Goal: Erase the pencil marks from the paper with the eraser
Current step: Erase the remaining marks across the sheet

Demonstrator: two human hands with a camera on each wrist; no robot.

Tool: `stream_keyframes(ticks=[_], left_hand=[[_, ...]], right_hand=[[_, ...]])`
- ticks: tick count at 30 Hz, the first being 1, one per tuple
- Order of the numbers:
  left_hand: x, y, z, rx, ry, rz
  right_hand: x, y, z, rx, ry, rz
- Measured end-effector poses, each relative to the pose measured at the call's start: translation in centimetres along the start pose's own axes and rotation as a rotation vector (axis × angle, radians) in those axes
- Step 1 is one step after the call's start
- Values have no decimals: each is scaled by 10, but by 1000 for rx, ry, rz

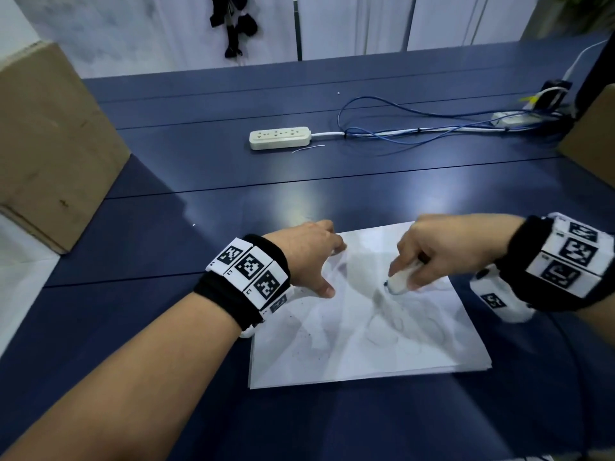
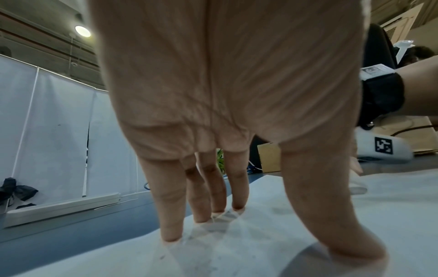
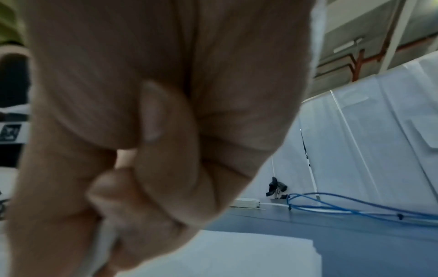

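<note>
A white sheet of paper (image 1: 349, 347) with faint pencil loops and dark crumbs lies on the dark blue table (image 1: 199, 410). My left hand (image 1: 316, 257) presses on its far-left corner with spread, straight fingers (image 2: 170, 221), thumb on the left edge. My right hand (image 1: 432, 254) pinches a white eraser (image 1: 399, 281) with a blue tip, its end down on the paper's upper middle. In the right wrist view the curled fingers (image 3: 142, 187) hide most of the eraser, and the paper (image 3: 237, 253) shows below.
A cream power strip (image 1: 280, 138) lies mid-table with blue cables (image 1: 416, 128) running right to more plugs. Cardboard boxes stand at the left (image 1: 50, 144) and the right edge (image 1: 595, 138). White curtains hang behind the table.
</note>
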State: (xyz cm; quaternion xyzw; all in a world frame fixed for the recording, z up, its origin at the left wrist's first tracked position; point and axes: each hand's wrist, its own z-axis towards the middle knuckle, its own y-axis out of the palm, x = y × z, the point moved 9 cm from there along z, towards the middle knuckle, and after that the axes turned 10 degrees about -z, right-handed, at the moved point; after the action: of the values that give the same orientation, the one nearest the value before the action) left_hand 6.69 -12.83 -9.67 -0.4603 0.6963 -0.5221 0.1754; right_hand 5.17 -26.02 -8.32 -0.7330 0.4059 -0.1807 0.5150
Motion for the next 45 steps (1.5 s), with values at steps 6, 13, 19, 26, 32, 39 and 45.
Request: stream_keyframes(ticks=[6, 13, 19, 26, 32, 39, 45], left_hand=[[3, -1, -1, -5, 10, -4], [1, 0, 0, -4, 2, 4], [4, -2, -2, -5, 5, -2], [1, 0, 0, -4, 1, 0], [3, 0, -2, 2, 20, -23], [0, 0, 0, -5, 14, -15], [4, -1, -1, -16, 29, -8]], right_hand=[[24, -40, 20, 220, 171, -100], [6, -5, 3, 62, 18, -23], [30, -35, 21, 245, 193, -44], [3, 1, 0, 21, 30, 32], [30, -40, 19, 280, 185, -74], [2, 2, -2, -7, -7, 110], [31, -37, 20, 230, 199, -60]])
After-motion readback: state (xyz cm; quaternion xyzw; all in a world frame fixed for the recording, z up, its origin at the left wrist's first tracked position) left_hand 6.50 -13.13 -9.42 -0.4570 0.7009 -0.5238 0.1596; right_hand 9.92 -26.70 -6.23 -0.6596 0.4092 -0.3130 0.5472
